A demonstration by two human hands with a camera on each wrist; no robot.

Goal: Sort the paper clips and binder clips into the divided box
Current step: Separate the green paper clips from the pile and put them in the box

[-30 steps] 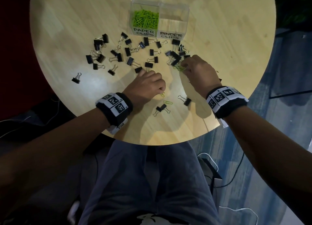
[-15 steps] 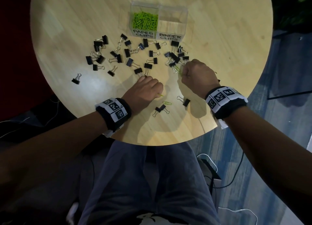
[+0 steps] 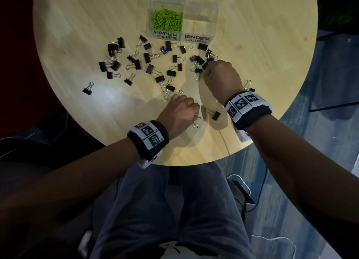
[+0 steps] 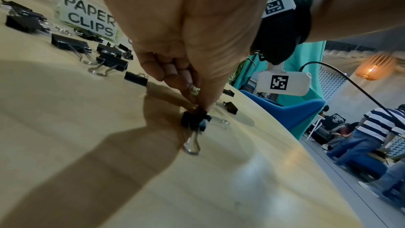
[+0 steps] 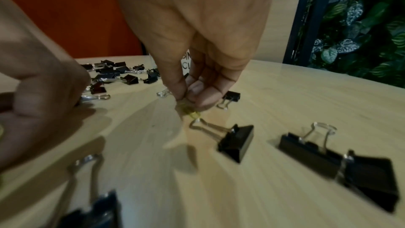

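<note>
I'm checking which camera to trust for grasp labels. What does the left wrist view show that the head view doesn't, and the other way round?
Only the left wrist view shows the left hand's fingertips pinching a black binder clip against the table, its wire handle pointing toward the camera.

Only the head view shows the whole divided box: green paper clips fill the PAPER CLIPS side, the BINDER CLIPS side looks empty. It also shows the right hand at a green clip.

Both show the left hand, scattered binder clips and the wooden table.
</note>
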